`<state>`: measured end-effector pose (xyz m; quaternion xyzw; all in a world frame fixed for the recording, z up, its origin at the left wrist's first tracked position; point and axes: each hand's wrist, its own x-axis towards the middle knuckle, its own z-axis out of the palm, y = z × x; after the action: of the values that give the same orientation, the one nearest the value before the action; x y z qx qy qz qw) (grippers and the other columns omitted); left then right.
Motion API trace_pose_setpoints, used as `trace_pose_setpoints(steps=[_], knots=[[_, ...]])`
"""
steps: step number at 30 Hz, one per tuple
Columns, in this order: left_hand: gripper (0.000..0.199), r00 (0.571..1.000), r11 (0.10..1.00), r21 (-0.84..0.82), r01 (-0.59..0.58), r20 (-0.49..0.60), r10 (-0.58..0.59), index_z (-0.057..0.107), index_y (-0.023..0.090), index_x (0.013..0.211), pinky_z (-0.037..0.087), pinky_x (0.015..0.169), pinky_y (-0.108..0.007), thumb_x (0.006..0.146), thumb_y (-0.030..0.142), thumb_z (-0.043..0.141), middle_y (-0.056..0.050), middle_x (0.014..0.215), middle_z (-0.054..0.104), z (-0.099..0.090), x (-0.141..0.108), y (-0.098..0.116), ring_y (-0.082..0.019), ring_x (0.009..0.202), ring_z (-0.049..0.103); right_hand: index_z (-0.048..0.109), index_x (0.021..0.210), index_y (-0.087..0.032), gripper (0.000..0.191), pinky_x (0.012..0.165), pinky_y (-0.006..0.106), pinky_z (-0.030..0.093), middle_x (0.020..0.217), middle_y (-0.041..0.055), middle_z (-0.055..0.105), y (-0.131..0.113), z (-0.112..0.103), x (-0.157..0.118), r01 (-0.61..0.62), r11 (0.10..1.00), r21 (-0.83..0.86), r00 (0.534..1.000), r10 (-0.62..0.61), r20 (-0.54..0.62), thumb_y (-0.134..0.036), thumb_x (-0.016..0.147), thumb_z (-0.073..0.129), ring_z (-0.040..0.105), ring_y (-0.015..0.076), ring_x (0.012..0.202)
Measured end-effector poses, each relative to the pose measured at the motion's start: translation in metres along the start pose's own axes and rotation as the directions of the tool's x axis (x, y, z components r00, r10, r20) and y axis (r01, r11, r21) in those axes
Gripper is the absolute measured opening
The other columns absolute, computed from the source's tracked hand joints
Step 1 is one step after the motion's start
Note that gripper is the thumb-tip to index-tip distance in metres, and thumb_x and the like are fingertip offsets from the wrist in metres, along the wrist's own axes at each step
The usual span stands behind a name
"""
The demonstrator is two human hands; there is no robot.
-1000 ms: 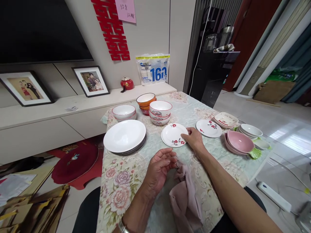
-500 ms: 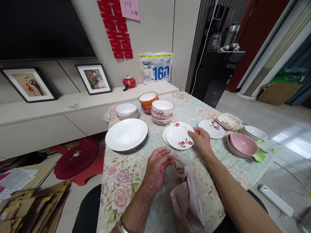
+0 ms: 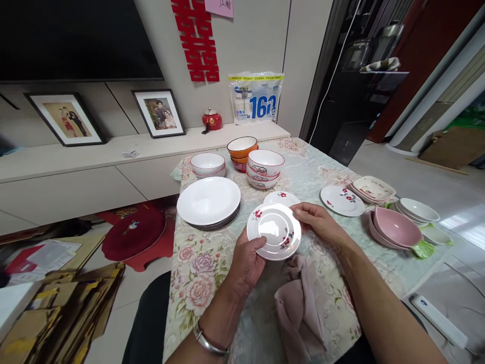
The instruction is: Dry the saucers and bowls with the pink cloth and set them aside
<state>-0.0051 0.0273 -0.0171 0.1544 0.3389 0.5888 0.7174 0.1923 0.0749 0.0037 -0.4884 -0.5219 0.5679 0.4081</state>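
Observation:
A small white plate with red flowers [image 3: 273,231] is held up above the table between both hands. My left hand [image 3: 248,258] grips its lower left edge, thumb on the face and fingers underneath. My right hand [image 3: 314,220] pinches its upper right rim. Just behind it, another flowered plate [image 3: 282,197] lies on the cloth, partly covered. A crumpled mauve cloth [image 3: 301,308] rests on the table below the held plate. To the left stands a stack of large white plates [image 3: 208,200]; to the right lies one more flowered plate [image 3: 343,200].
White bowls with red rims [image 3: 265,164], orange bowls [image 3: 242,147] and more white bowls [image 3: 207,164] stand at the back. Rightward are square dishes [image 3: 373,187], pink bowls [image 3: 397,227] and small pale bowls [image 3: 419,210]. A floral tablecloth [image 3: 200,293] covers the table. A red stool [image 3: 134,237] stands left.
The right hand has lifted the top flowered plate off the one beneath and brought it nearer. The left hand, open before, has taken hold of its edge. The view has shifted slightly left.

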Motion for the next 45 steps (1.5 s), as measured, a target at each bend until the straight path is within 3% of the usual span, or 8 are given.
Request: trace_pose_setpoints(steps=[8, 16, 19, 23, 29, 34, 39, 45], knots=[[0.072, 0.992, 0.996, -0.035, -0.077, -0.098, 0.073, 0.061, 0.020, 0.122, 0.053, 0.093, -0.040, 0.053, 0.000, 0.064, -0.007, 0.117, 0.072, 0.000, 0.003, 0.001, -0.030, 0.111, 0.064, 0.072, 0.094, -0.018, 0.030, 0.052, 0.019, 0.043, 0.071, -0.0014, 0.065, -0.018, -0.010, -0.019, -0.066, 0.914, -0.400, 0.807, 0.285, 0.518, -0.036, 0.070, 0.076, 0.055, 0.0106, 0.059], [0.073, 0.983, 0.993, -0.033, -0.113, -0.150, 0.107, 0.059, 0.020, 0.123, 0.053, 0.091, -0.040, 0.053, -0.001, 0.063, -0.006, 0.113, 0.074, -0.001, 0.004, 0.002, -0.029, 0.105, 0.067, 0.075, 0.089, -0.016, 0.025, 0.046, 0.018, 0.044, 0.063, -0.0025, 0.066, -0.011, 0.007, -0.021, -0.180, 0.930, -0.321, 0.700, 0.351, 0.623, -0.028, 0.066, 0.076, 0.054, 0.0084, 0.047], [0.075, 0.991, 0.994, -0.050, -0.099, -0.100, 0.093, 0.060, 0.019, 0.123, 0.053, 0.091, -0.040, 0.051, -0.001, 0.061, -0.007, 0.118, 0.072, 0.001, 0.002, 0.002, -0.031, 0.110, 0.065, 0.072, 0.081, -0.016, 0.029, 0.044, 0.019, 0.041, 0.063, -0.0019, 0.065, -0.016, -0.005, -0.023, -0.181, 0.975, -0.127, 0.826, 0.221, 0.518, -0.032, 0.060, 0.082, 0.052, 0.0076, 0.044], [0.077, 0.997, 0.999, -0.024, -0.045, -0.055, 0.044, 0.060, 0.020, 0.124, 0.053, 0.089, -0.041, 0.050, -0.001, 0.059, -0.008, 0.117, 0.072, 0.004, -0.001, 0.002, -0.031, 0.108, 0.065, 0.066, 0.081, -0.019, 0.032, 0.044, 0.021, 0.037, 0.066, -0.0013, 0.063, -0.014, -0.006, -0.015, -0.029, 0.994, 0.105, 0.999, 0.025, 0.046, -0.037, 0.059, 0.081, 0.049, 0.0085, 0.046], [0.080, 0.999, 1.000, 0.025, 0.015, 0.038, -0.016, 0.058, 0.020, 0.124, 0.052, 0.086, -0.039, 0.047, -0.002, 0.056, -0.006, 0.105, 0.074, 0.008, -0.006, -0.004, -0.028, 0.100, 0.066, 0.066, 0.094, -0.019, 0.026, 0.050, 0.024, 0.037, 0.060, -0.0042, 0.053, 0.009, 0.019, 0.007, 0.159, 0.920, -0.359, 0.927, -0.264, -0.265, -0.031, 0.071, 0.066, 0.043, 0.0113, 0.050], [0.069, 0.992, 0.996, 0.065, 0.062, 0.104, -0.069, 0.061, 0.019, 0.115, 0.050, 0.080, -0.033, 0.049, -0.002, 0.059, -0.005, 0.098, 0.073, 0.011, -0.010, -0.011, -0.023, 0.088, 0.067, 0.068, 0.100, -0.019, 0.027, 0.078, 0.032, 0.046, 0.093, 0.0070, 0.067, 0.018, 0.046, 0.002, 0.391, 0.580, -0.715, 0.820, -0.573, -0.016, -0.013, 0.079, 0.053, 0.060, 0.0201, 0.085], [0.042, 0.994, 0.997, 0.080, 0.012, 0.104, -0.020, 0.065, 0.017, 0.088, 0.046, 0.067, -0.024, 0.051, -0.001, 0.066, 0.001, 0.077, 0.067, 0.006, -0.010, -0.018, -0.014, 0.072, 0.062, 0.068, 0.106, -0.024, 0.022, 0.077, 0.029, 0.048, 0.091, 0.0043, 0.063, 0.015, 0.070, -0.008, 0.603, 0.536, -0.590, 0.776, -0.565, 0.280, -0.016, 0.090, 0.055, 0.061, 0.0180, 0.088], [0.068, 0.987, 0.990, 0.121, 0.070, 0.138, -0.087, 0.063, 0.021, 0.113, 0.049, 0.074, -0.029, 0.050, -0.003, 0.059, -0.002, 0.092, 0.071, 0.009, -0.012, -0.015, -0.019, 0.083, 0.066, 0.068, 0.100, -0.023, 0.021, 0.075, 0.029, 0.047, 0.086, 0.0045, 0.061, 0.018, 0.054, 0.001, 0.470, 0.503, -0.725, 0.789, -0.607, 0.090, -0.013, 0.089, 0.053, 0.060, 0.0187, 0.084]])
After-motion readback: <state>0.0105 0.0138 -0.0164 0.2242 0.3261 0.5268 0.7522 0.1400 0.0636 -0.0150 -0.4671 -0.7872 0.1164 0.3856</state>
